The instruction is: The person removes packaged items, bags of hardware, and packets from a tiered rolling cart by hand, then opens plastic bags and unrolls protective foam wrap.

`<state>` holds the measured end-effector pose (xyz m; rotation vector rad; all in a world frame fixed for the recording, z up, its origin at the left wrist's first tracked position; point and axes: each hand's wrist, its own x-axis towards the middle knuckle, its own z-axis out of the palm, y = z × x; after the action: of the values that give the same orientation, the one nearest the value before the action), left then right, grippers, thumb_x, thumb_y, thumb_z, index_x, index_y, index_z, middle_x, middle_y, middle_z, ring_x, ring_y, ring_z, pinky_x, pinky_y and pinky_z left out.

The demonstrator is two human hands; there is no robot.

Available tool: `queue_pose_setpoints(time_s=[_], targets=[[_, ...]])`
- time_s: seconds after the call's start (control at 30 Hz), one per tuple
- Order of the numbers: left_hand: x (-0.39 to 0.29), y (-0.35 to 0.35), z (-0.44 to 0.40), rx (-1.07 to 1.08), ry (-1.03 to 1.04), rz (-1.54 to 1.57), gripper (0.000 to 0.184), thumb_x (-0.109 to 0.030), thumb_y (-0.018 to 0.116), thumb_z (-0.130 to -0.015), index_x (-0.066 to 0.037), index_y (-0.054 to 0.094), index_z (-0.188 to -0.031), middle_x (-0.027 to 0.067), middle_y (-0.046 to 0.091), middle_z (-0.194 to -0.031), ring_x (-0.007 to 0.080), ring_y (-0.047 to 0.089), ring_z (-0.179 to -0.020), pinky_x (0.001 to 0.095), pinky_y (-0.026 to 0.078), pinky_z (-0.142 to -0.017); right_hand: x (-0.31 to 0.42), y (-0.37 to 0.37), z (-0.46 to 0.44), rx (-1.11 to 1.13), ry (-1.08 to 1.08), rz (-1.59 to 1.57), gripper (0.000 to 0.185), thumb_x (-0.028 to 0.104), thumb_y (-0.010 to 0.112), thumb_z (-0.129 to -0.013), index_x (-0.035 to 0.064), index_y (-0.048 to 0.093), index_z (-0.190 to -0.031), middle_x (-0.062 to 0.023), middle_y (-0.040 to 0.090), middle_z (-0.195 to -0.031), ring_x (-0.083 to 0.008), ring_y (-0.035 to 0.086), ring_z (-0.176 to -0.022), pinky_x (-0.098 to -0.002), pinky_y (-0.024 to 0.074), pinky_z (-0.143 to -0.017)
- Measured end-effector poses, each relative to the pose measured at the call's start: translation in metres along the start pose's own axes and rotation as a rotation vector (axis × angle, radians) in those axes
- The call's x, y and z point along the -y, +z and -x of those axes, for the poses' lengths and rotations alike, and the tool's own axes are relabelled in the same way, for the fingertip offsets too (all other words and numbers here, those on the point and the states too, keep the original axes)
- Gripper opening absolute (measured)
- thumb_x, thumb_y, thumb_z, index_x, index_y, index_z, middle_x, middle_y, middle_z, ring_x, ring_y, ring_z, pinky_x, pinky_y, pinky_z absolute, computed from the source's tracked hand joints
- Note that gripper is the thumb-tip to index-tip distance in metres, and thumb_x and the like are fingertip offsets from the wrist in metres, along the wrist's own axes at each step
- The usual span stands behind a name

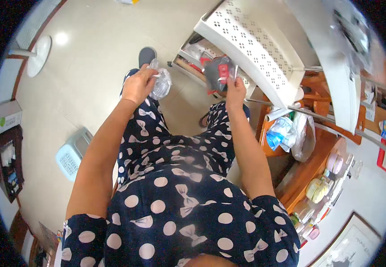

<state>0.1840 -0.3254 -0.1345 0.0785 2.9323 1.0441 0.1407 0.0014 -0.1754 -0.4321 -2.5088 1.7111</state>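
The person's left hand [137, 86] is closed on a crumpled clear plastic bag [162, 84], the thumb and fingers pinching its gathered part; the bulk of the bag bulges out past the fingertips on the side facing the right hand. The right hand [236, 92] grasps a dark packet [217, 74] by its near edge, thumb and fingers together at that corner, with most of the packet projecting forward and to the left of the fingertips. I observe both items held in the air, well apart from one another, the bag near a grey slipper [147, 56] and the packet in front of the open lower tray [188, 66] of a white storage rack; whether the packet touches the tray I cannot tell. As to condition, the bag is transparent, colourless, loosely balled and shiny, its contents, if any, not discernible. The packet is roughly rectangular and flattish, black to dark grey, with red at its edges and a bright red label bearing pale marks too small to read; its surface has a plastic gloss. Above the tray, a white perforated basket [251, 57] extends over the tray's right part.
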Motion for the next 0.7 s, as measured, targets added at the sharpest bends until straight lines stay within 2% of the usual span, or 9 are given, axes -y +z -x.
queue_pose_setpoints(time_s=[0.03, 0.1, 0.17, 0.23, 0.27, 0.37, 0.47, 0.6, 0.7], targets=[[-0.006, -0.003, -0.001, 0.032, -0.025, 0.016, 0.021, -0.015, 0.058, -0.083, -0.010, 0.063, -0.104, 0.0132, 0.065, -0.101, 0.0300, 0.063, -0.088, 0.0382, 0.051, -0.076, 0.003, -0.002, 0.014, 0.028, 0.095, -0.173, 0.012, 0.012, 0.061, -0.087, 0.0038, 0.056, -0.080, 0.0036, 0.050, -0.071, -0.0072, 0.042, -0.066, -0.0235, 0.0361, -0.061], [-0.001, 0.005, 0.001, 0.011, 0.019, 0.004, 0.022, -0.014, 0.058, -0.083, -0.011, 0.063, -0.104, 0.0137, 0.065, -0.101, 0.0302, 0.063, -0.086, 0.0375, 0.051, -0.074, 0.007, -0.009, 0.038, 0.113, 0.012, -0.234, 0.006, 0.008, 0.057, -0.089, 0.0040, 0.059, -0.093, 0.0008, 0.060, -0.086, -0.0070, 0.051, -0.077, -0.0223, 0.0409, -0.071], [0.001, 0.019, 0.006, -0.013, 0.031, 0.033, 0.023, -0.015, 0.059, -0.082, -0.011, 0.063, -0.104, 0.0140, 0.065, -0.100, 0.0303, 0.063, -0.084, 0.0374, 0.050, -0.073, 0.023, -0.016, 0.063, 0.152, 0.226, -0.468, 0.013, 0.009, 0.058, -0.089, 0.0026, 0.061, -0.099, -0.0007, 0.061, -0.087, -0.0085, 0.053, -0.078, -0.0245, 0.0433, -0.071], [-0.021, 0.018, 0.013, 0.055, -0.001, 0.149, 0.028, -0.021, 0.059, -0.084, -0.010, 0.061, -0.109, 0.0130, 0.065, -0.100, 0.0281, 0.063, -0.081, 0.0364, 0.049, -0.072, 0.052, -0.024, 0.085, 0.199, 0.221, -0.575, 0.016, 0.008, 0.056, -0.090, 0.0015, 0.061, -0.103, -0.0015, 0.062, -0.093, -0.0086, 0.055, -0.083, -0.0248, 0.0445, -0.075], [-0.030, 0.021, 0.019, 0.126, -0.096, 0.405, 0.031, -0.025, 0.056, -0.088, -0.009, 0.059, -0.114, 0.0111, 0.064, -0.105, 0.0251, 0.062, -0.087, 0.0349, 0.049, -0.075, 0.067, -0.028, 0.095, 0.223, 0.216, -0.630, 0.018, 0.007, 0.055, -0.090, 0.0009, 0.061, -0.106, -0.0018, 0.063, -0.096, -0.0086, 0.056, -0.085, -0.0249, 0.0451, -0.078], [-0.057, 0.037, 0.051, 0.203, -0.232, 1.071, 0.045, -0.037, 0.048, -0.095, -0.006, 0.049, -0.128, 0.0055, 0.056, -0.121, 0.0172, 0.054, -0.108, 0.0304, 0.044, -0.088, 0.098, -0.034, 0.111, 0.225, 0.049, -0.574, 0.013, 0.007, 0.056, -0.090, 0.0011, 0.059, -0.101, -0.0016, 0.063, -0.091, -0.0053, 0.055, -0.080, -0.0207, 0.0424, -0.074], [-0.116, 0.016, 0.068, 0.275, -0.266, 1.485, 0.045, -0.027, 0.053, -0.094, -0.005, 0.041, -0.131, 0.0069, 0.054, -0.119, 0.0151, 0.051, -0.110, 0.0285, 0.042, -0.092, 0.108, -0.043, 0.121, 0.236, -0.076, -0.326, 0.010, 0.008, 0.056, -0.091, 0.0016, 0.059, -0.098, -0.0006, 0.062, -0.088, -0.0046, 0.053, -0.077, -0.0203, 0.0420, -0.072], [-0.143, -0.005, 0.073, 0.327, -0.216, 1.546, 0.056, -0.022, 0.064, -0.088, -0.005, 0.035, -0.134, 0.0069, 0.052, -0.122, 0.0188, 0.050, -0.115, 0.0361, 0.044, -0.095, 0.141, -0.044, 0.137, 0.239, -0.068, -0.394, 0.015, 0.013, 0.060, -0.087, 0.0017, 0.054, -0.079, 0.0001, 0.050, -0.069, -0.0068, 0.045, -0.066, -0.0248, 0.0390, -0.060], [-0.157, -0.022, 0.076, 0.250, -0.203, 1.600, 0.056, -0.021, 0.065, -0.086, -0.005, 0.037, -0.132, 0.0076, 0.052, -0.122, 0.0200, 0.051, -0.114, 0.0383, 0.046, -0.094, 0.160, -0.048, 0.141, 0.242, -0.157, -0.324, 0.014, 0.014, 0.060, -0.087, 0.0008, 0.056, -0.082, -0.0004, 0.053, -0.069, -0.0068, 0.047, -0.067, -0.0241, 0.0405, -0.062]])
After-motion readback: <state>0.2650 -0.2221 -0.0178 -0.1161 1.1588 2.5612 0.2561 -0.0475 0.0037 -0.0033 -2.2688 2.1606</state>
